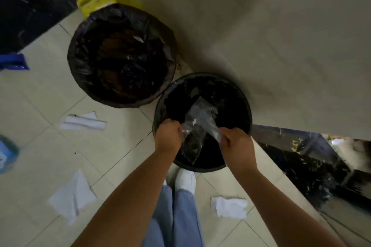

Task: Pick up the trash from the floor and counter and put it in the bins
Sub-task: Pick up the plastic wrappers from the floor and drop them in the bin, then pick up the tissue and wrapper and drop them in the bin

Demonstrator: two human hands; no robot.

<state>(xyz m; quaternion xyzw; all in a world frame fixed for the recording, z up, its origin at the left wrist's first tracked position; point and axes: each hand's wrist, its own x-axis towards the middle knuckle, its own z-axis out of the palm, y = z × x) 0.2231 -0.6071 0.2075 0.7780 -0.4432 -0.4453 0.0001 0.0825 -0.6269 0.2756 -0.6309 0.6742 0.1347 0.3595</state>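
Both hands hold a clear plastic bag (pixel 197 124) over the smaller black bin (pixel 246 106) in front of my feet. My left hand (pixel 169 136) grips the bag's left edge and my right hand (pixel 234 142) grips its right edge. The bag hangs partly inside the bin's mouth. A larger bin (pixel 80 62) lined with a black bag stands to the left, with dark trash inside. White paper tissues lie on the tiled floor: one folded tissue (pixel 83 122) at left, a second tissue (pixel 72 196) at lower left, a crumpled tissue (pixel 228 206) at lower right.
A yellow plastic container (pixel 94 2) stands behind the larger bin by the beige wall. Blue objects (pixel 13 62) lie at the left edge. A dark stone counter edge (pixel 301 158) runs along the right. My white shoe (pixel 185 180) is by the smaller bin.
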